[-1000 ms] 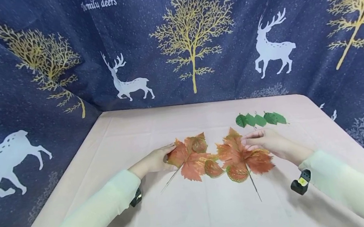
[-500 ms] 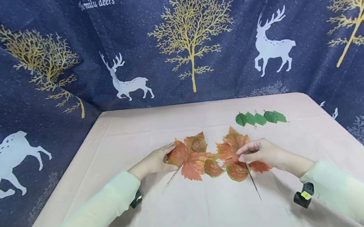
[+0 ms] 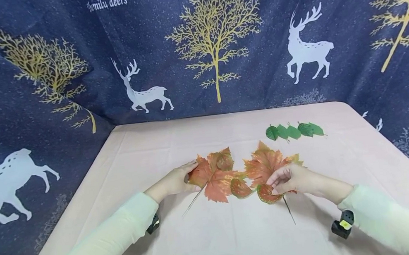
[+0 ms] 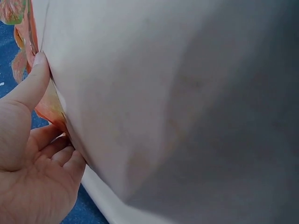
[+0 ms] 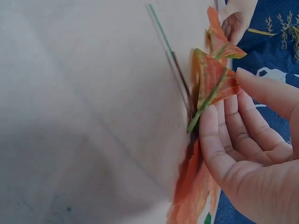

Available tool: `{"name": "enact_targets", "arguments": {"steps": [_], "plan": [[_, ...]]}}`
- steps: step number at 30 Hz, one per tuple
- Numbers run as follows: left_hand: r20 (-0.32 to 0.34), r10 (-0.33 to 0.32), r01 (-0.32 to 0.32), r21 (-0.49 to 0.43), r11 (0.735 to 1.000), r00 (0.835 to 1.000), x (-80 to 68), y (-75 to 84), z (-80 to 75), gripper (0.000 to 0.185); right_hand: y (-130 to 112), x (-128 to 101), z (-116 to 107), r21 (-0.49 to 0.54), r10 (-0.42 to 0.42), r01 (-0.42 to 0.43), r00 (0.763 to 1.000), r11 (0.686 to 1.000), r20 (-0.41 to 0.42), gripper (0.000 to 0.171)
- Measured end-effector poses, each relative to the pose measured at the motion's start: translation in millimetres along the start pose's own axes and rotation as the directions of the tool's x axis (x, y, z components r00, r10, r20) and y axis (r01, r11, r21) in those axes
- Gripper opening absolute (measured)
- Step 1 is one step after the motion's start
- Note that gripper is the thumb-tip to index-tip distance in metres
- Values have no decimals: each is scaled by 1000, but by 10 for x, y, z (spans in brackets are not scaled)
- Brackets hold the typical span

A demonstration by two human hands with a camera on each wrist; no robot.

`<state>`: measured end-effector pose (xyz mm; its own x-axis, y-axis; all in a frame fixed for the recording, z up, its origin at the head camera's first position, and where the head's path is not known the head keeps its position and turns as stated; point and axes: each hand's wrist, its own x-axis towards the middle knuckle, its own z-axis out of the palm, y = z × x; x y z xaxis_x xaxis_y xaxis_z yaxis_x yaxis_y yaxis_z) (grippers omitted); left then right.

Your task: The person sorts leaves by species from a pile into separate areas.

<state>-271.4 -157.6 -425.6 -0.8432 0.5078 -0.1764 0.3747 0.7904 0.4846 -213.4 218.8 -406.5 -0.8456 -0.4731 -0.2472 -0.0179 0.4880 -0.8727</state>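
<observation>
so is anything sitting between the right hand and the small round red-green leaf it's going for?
Nothing visible. The right hand already touches the small round red-green leaf at its edge, fingers curled on it in the right wrist view. The large orange maple leaf lies behind it, not between. The left hand rests on the other orange maple leaf.

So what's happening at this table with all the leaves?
A person in pale sleeves is handling red-orange artificial leaves on a pink tablecloth. Their left hand rests on the edge of the left maple leaf. Their right hand pinches a small rounded leaf at the base of the right maple leaf. A sprig of green leaves lies apart, farther back.
</observation>
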Motion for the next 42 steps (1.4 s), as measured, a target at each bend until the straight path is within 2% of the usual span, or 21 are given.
{"name": "enact_targets", "arguments": {"steps": [9,23,34,42], "plan": [[-11,23,-23,13,1000,1000,-43,-10,-14,85,55,31,29,-6,34,-35,999,999,-16,27],[-13,4,-4,19,1000,1000,-31,-25,-12,85,69,39,2,18,60,-60,998,998,27,29],[-18,14,-14,40,999,1000,-2,21,9,84,158,-41,-52,141,67,-79,994,987,86,17],[-24,7,-6,30,1000,1000,-8,5,8,84,144,-63,-63,227,52,-85,988,970,146,24]]}}
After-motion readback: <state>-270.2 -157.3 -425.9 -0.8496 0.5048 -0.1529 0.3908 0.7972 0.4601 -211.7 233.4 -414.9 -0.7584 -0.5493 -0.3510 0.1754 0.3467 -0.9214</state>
